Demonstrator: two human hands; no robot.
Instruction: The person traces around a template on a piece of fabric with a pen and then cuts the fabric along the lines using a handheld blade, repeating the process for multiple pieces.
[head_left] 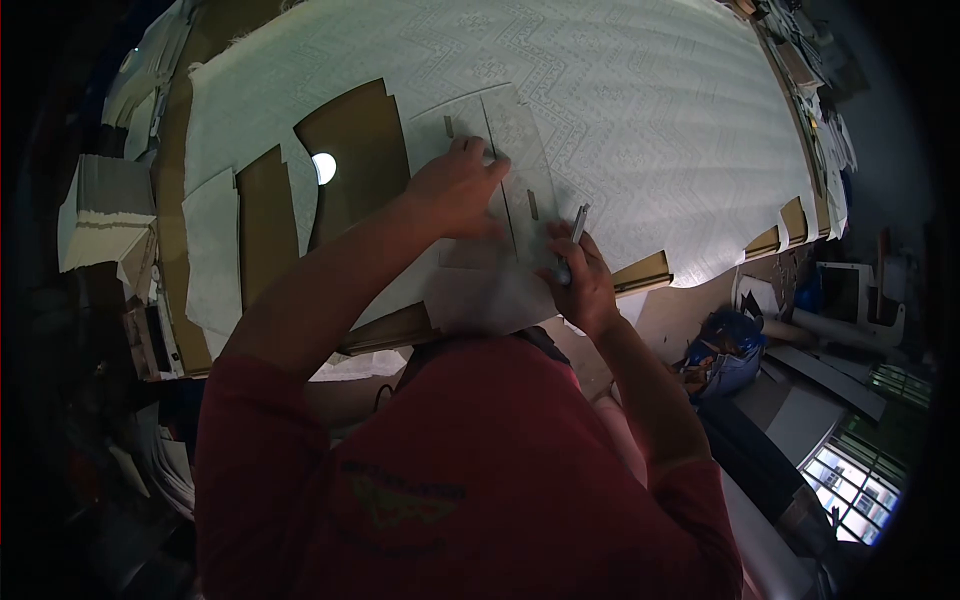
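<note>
White patterned fabric (640,110) lies over the table. On it rests a clear, flat template (520,140) with small slots and a dark line running down it. My left hand (462,185) lies on the template, its fingers bent and apart, with nothing seen in them. Beside the template's lower right edge, my right hand (578,268) is closed round a slim metallic cutter (578,225) that points up. A loose piece of fabric (495,300) hangs over the near table edge, close to my body.
Brown board (360,140) shows through cut gaps left of the template. Stacked pale sheets (115,190) stand at the far left. On the floor to the right are a blue bag (728,350) and flat panels (800,425).
</note>
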